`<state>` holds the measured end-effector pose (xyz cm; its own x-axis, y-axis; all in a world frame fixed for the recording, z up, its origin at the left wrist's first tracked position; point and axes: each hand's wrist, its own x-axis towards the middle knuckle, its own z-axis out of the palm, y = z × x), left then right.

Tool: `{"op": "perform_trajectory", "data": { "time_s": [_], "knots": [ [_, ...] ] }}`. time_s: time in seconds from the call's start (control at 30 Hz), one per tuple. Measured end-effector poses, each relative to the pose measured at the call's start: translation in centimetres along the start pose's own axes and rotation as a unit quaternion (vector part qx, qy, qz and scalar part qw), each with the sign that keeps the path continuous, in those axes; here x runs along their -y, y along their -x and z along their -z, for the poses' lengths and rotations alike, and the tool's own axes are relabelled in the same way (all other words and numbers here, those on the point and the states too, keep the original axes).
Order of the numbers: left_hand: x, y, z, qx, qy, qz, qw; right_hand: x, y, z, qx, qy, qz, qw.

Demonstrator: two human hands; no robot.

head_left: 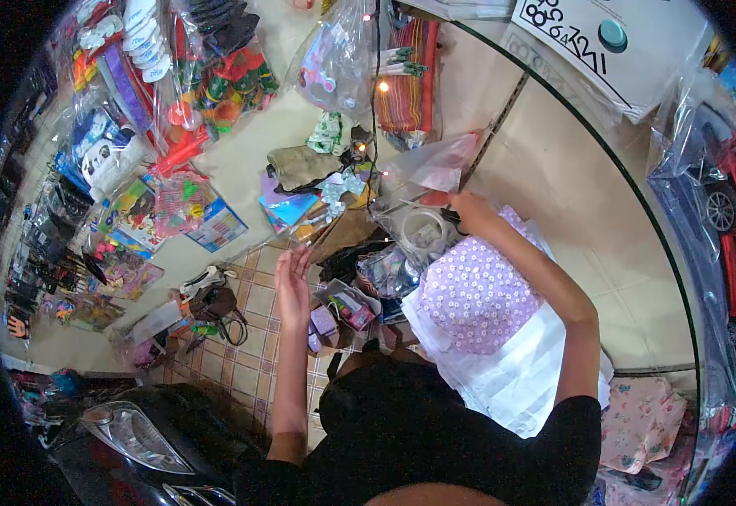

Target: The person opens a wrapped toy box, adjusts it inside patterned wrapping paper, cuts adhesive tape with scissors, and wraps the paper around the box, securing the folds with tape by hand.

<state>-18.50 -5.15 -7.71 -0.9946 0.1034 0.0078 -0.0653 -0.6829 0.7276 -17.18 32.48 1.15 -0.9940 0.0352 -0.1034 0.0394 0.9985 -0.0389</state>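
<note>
The fingers (456, 199) of the right hand (472, 215) are bent at the lower edge of a clear bag (448, 173); whether they are closed on it, I cannot tell. The bag lies beyond the hand, on the table (587, 211), near the tape roll (423, 229). The left hand (292, 282) is raised, palm partly showing, its fingers loosely curled; whether they pinch something thin, I cannot tell.

Just below the right hand, the forearm passes over a rounded purple cloth (478, 295) with white flowers, which lies on white sheets (494, 375). Between the two forearms are wrapped packets (385, 271) and a small box (324, 329) with purple things in it.

Farther out, beyond the left hand, a dark folded pouch (305, 169) lies among colored papers (288, 207). At the upper left are bags of bright toys (233, 88), and at the upper right a white panel (608, 51) printed with numbers. A red toy car (735, 228) in plastic is at the far right. Checked floor tiles (254, 295) show at the left, and a dark vehicle's headlight (136, 438) at the lower left.
</note>
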Motion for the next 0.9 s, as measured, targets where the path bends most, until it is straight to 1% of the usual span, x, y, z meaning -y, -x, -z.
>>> {"op": "perform_trajectory", "data": {
  "time_s": [0.1,0.2,0.3,0.33,0.37,0.43,0.53,0.63,0.73,0.77,0.83,0.9],
  "knots": [
    [0.1,0.0,-0.4,0.006,0.010,-0.005,1.000,-1.4,0.2,1.0,0.024,0.067,0.042,0.997],
    [-0.1,0.0,-1.1,0.009,-0.019,-0.014,1.000,-2.4,0.2,3.2,-0.037,0.101,0.031,0.994],
    [-0.8,-0.3,-2.3,0.012,-0.058,-0.035,0.998,-2.7,-0.1,7.6,0.101,0.119,0.062,0.986],
    [-0.9,-0.5,-2.7,0.020,-0.066,-0.047,0.996,-2.6,0.0,8.8,0.134,0.079,0.097,0.983],
    [-1.2,-0.6,-3.0,0.028,-0.074,-0.060,0.995,-2.1,0.4,9.8,0.141,0.026,0.127,0.982],
    [-1.7,-0.8,-3.6,0.027,-0.066,-0.053,0.996,-0.8,1.4,11.6,0.154,-0.080,0.185,0.967],
    [-1.7,-1.5,-3.9,0.041,-0.050,-0.058,0.996,2.2,2.0,12.6,0.131,0.023,0.264,0.955],
    [-2.3,-1.3,-4.7,0.048,-0.064,-0.061,0.995,4.6,0.8,11.6,0.154,0.146,0.257,0.943],
    [-2.4,-1.5,-5.5,0.037,-0.078,-0.057,0.995,4.8,-0.9,8.5,0.047,0.233,0.328,0.914],
    [-2.3,-1.6,-5.5,0.030,-0.080,-0.053,0.995,5.2,-1.4,8.1,0.074,0.236,0.320,0.914],
    [-2.2,-2.1,-5.5,0.043,-0.078,-0.063,0.994,6.6,-1.7,8.1,0.129,0.241,0.303,0.913],
    [-2.0,-2.1,-5.5,0.045,-0.066,-0.066,0.995,7.3,-0.9,8.6,0.130,0.221,0.303,0.918]
  ]
}}
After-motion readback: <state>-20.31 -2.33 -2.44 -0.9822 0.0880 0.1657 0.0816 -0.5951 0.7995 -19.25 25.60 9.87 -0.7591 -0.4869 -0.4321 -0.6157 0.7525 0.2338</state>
